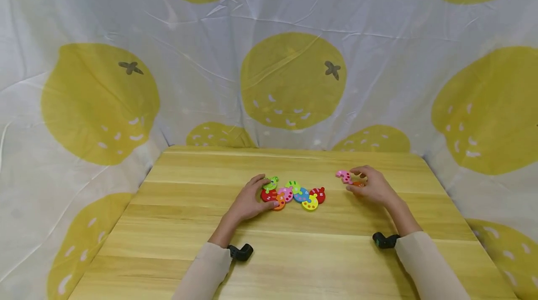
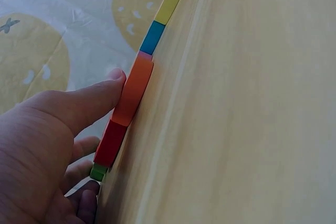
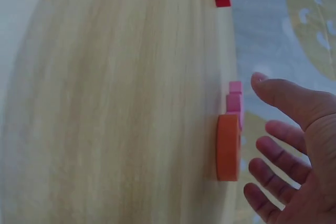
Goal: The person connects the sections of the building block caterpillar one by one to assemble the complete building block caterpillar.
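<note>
A row of joined wooden caterpillar puzzle pieces [image 1: 302,195] lies on the table. At its left end is the green head piece [image 1: 271,183] with a face, beside a red piece [image 2: 111,142]. My left hand [image 1: 252,201] holds this end: the thumb touches the orange piece [image 2: 134,92] and the fingers curl round the head's far side. To the right, my right hand [image 1: 371,186] hovers with parted fingers over a pink piece [image 1: 344,177] and a second orange piece [image 3: 228,148]. In the right wrist view a gap shows between that hand and both pieces.
The wooden table [image 1: 302,262] reaches back to a lemon-print cloth [image 1: 290,19] hanging behind and at the sides. A red piece [image 1: 318,195] ends the row on the right, next to a yellow piece [image 1: 310,203]. Each wrist wears a black camera mount [image 1: 241,252].
</note>
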`<act>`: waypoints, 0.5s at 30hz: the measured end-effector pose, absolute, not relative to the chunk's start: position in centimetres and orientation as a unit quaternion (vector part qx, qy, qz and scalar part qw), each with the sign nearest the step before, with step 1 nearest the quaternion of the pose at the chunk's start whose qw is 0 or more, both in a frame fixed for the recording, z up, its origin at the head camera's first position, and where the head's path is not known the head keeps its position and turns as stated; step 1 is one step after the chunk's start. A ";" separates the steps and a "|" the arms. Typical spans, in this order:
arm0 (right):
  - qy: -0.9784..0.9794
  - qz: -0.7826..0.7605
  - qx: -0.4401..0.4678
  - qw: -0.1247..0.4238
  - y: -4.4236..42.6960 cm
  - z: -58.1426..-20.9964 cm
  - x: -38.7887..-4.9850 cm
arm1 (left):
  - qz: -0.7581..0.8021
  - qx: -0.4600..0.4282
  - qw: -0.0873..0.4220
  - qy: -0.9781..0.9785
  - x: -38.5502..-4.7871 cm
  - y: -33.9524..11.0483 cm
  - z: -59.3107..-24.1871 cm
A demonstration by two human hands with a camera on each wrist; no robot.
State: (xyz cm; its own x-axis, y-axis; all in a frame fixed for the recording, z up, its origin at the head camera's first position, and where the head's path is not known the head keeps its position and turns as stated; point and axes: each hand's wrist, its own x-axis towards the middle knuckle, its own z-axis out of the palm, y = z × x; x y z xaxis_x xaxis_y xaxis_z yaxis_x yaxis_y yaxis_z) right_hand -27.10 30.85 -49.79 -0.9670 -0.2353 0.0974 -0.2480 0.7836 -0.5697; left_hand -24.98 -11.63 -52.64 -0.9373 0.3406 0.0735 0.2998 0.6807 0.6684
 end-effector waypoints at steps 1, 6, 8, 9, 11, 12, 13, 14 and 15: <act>-0.946 0.298 0.128 0.009 30.9 -49.9 -27.3 | 0.359 0.175 0.029 0.916 -25.0 -11.7 -52.6; -0.949 0.281 0.141 0.001 30.9 -50.5 -28.5 | 0.360 0.176 0.025 0.916 -25.1 -11.8 -52.8; -0.949 0.282 0.143 -0.001 30.8 -50.7 -28.9 | 0.358 0.175 0.026 0.917 -25.1 -11.8 -52.9; -0.948 0.282 0.145 -0.001 30.7 -50.8 -29.1 | 0.358 0.175 0.027 0.917 -25.1 -11.8 -52.9; -0.948 0.282 0.149 -0.002 30.7 -51.0 -29.4 | 0.358 0.174 0.027 0.917 -25.1 -11.7 -52.9; -0.947 0.283 0.153 -0.002 30.6 -51.0 -29.5 | 0.358 0.174 0.027 0.917 -25.1 -11.7 -52.9; -0.947 0.282 0.154 -0.002 30.6 -51.1 -29.6 | 0.359 0.175 0.027 0.916 -25.1 -11.7 -52.9; -0.947 0.280 0.158 -0.002 30.5 -51.1 -29.7 | 0.360 0.176 0.025 0.916 -25.1 -11.7 -52.8; -0.947 0.279 0.161 -0.003 30.5 -51.1 -29.8 | 0.361 0.177 0.023 0.916 -25.1 -11.7 -52.8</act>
State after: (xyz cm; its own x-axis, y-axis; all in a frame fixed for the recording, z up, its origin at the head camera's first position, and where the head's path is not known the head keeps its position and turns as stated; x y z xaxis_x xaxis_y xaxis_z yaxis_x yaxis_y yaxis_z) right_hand -29.76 30.52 -51.10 -0.9479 -0.3073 0.0842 -0.3039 0.7926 -0.5287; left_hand -25.06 -11.73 -52.80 -0.9366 0.3398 0.0855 0.3068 0.6777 0.6683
